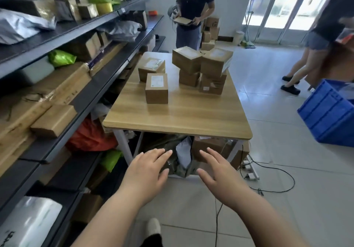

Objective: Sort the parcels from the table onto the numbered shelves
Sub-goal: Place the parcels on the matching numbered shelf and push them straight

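Several brown cardboard parcels stand on the wooden table [178, 118]. Nearest is an upright box with a white label [156, 88]; behind it sits a second labelled box [151, 70]. To the right a stack of boxes [204, 68] leans unevenly. My left hand [147, 172] and my right hand [216, 172] are stretched forward below the table's near edge, fingers spread and straight, holding nothing. The dark shelves [80, 101] run along the left, filled with boxes and bags.
A blue plastic crate [325, 112] stands on the floor at the right. Bags and boxes are stuffed under the table. Black cables [275, 177] trail over the tiles. A person holding a box stands beyond the table; another person stands at far right.
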`<action>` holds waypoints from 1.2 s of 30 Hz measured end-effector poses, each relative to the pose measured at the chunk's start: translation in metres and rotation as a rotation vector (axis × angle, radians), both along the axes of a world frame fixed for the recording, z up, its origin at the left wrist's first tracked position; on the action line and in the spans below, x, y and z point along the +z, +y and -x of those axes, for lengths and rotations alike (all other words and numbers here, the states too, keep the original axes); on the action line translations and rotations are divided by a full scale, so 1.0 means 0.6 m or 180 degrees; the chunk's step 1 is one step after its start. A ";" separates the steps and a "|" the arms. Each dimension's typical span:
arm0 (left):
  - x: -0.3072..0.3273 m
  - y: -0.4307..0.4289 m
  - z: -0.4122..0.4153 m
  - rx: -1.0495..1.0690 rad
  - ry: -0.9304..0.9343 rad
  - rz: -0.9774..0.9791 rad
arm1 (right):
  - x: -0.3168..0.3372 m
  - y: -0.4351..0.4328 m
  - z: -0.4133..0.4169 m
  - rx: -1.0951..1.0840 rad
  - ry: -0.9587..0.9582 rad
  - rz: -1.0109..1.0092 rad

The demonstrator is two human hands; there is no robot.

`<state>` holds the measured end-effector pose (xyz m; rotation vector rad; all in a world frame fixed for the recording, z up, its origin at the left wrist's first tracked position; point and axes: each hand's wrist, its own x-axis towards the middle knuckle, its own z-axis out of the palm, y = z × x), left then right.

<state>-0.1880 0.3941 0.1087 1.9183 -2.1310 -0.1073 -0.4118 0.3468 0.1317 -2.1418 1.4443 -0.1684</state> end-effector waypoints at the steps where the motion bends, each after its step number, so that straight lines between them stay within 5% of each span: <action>1: -0.005 -0.023 -0.005 0.0010 -0.0007 0.0021 | -0.004 -0.020 -0.003 -0.0001 0.0012 -0.0004; 20: -0.048 -0.586 -0.183 -0.0389 0.0127 -0.0273 | -0.017 -0.491 -0.166 -0.0462 0.0093 -0.0129; 36: -0.158 -0.676 -0.242 0.0619 0.0690 -0.1023 | -0.149 -0.672 -0.256 0.0029 -0.0159 -0.0814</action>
